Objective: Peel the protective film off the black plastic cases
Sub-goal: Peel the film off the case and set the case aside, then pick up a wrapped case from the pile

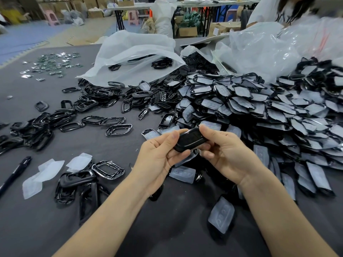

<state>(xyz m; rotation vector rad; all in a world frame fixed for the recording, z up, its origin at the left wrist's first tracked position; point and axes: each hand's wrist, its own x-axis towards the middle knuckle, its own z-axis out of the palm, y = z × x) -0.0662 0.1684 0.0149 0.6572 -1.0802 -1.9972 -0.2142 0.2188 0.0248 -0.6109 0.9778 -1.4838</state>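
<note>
Grey table [118, 145], held case [191, 140], case heap [259, 108], pen [15, 173]

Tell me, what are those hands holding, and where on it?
One glossy black plastic case: the left hand grips its left end, the right hand pinches its right end.

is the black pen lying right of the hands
No, the black pen lies on the table far left of the left hand.
</note>
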